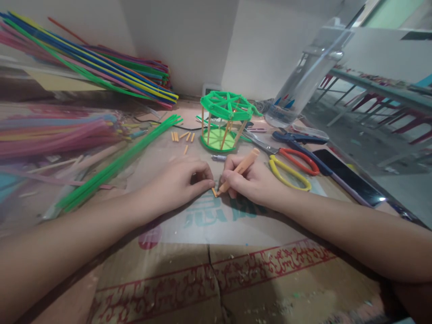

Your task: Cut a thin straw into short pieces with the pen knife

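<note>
Both hands are set close together on a flattened brown cardboard sheet [189,270] with red scroll printing. The left hand [178,182] is curled shut, fingertips pinched down on a short orange stick piece [214,192] pressed against the cardboard. The right hand [251,182] is closed around a peach-coloured plastic craft knife [240,170], held like a pen, tip lowered onto the same stick piece. The piece lies directly between the two hands, mostly covered by fingertips; only its near end is seen.

Just beyond the hands, a small round pavilion model [223,121] is stood upright: green pipe-cleaner roof and base joined by thin wooden posts. A small grey-tipped pen-like object [218,158] lies between the model and the right hand. More cut orange stick pieces [182,136] are scattered left of the model.

To the right, scissors with yellow and red handles [290,167] lie just beside the right hand, blades pointing toward the model. Blue-handled pliers [299,138] and a dark smartphone [349,177] lie farther right. A clear plastic water bottle [305,76] is stood at the rear right.

To the left, a bundle of long green pipe cleaners [118,164] runs diagonally near the left forearm. A blurred pile of pink and mixed pipe cleaners [54,135] lies farther left, and a multicoloured bundle [101,67] is propped near the white wall.
</note>
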The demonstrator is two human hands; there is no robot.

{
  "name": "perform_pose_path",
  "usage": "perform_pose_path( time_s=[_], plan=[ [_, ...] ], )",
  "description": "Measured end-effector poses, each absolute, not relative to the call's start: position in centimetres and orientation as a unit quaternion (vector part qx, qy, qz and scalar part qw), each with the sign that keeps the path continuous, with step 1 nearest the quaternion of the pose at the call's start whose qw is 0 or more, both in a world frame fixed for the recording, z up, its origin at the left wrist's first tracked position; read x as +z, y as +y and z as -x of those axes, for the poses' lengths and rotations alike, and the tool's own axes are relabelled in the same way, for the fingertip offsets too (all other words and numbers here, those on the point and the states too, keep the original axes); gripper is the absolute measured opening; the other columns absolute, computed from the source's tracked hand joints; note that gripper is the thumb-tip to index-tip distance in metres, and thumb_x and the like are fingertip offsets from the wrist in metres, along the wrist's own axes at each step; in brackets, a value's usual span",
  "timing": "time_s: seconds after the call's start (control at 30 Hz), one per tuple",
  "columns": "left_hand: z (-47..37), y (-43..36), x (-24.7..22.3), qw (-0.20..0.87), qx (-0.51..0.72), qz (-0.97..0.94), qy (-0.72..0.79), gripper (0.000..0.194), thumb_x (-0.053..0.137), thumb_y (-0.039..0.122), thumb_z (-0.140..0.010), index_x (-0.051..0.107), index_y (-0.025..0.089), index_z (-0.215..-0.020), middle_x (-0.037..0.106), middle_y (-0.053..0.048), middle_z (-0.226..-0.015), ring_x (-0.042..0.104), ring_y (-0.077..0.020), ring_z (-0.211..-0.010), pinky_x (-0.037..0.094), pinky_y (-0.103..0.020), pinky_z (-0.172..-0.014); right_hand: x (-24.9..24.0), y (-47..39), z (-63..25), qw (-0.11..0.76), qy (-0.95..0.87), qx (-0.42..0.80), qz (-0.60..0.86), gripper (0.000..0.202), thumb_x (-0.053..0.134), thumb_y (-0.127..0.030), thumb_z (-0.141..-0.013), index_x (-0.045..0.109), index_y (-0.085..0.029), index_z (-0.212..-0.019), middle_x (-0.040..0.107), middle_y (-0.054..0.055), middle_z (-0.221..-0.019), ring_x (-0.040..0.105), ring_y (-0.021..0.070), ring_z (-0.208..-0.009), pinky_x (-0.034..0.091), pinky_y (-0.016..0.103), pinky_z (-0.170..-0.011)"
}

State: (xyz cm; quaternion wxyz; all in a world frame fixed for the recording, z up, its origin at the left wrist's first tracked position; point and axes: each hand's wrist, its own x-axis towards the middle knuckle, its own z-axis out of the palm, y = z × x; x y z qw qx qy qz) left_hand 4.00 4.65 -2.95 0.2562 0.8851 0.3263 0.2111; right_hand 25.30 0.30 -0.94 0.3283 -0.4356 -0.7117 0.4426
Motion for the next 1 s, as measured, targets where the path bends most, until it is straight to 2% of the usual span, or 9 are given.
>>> perform_pose_path(
  time_s=[0.23, 1.0],
  plan=[
    [-4.09, 4.54, -2.70, 0.253, 0.203, -0.884, 0.338, 0.020, 0.066, 0.033, -0.095, 0.070, 0.022, -0.079, 0.068, 0.000, -0.075, 0.059, -0.0182, -0.073, 0.041, -0.032, -0.072, -0.97, 0.44, -25.27, 0.347, -0.706, 0.435, 0.438, 0.017, 0.059, -0.027, -0.092, 0.050, -0.022, -0.077, 0.060, -0.005, -0.055, 0.049, 0.0080, -0.046, 0.035, 0.019, -0.043],
    [-3.76, 4.74, -2.65, 0.263, 0.190, -0.885, 0.333, 0.017, 0.064, 0.032, -0.094, 0.073, 0.022, -0.085, 0.072, -0.001, -0.081, 0.062, -0.0191, -0.078, 0.043, -0.031, -0.074, -1.05, 0.30, -25.39, 0.335, -0.708, 0.438, 0.440, 0.020, 0.063, -0.032, -0.091, 0.051, -0.022, -0.079, 0.062, -0.004, -0.059, 0.054, 0.0101, -0.052, 0.038, 0.021, -0.048]
  ],
)
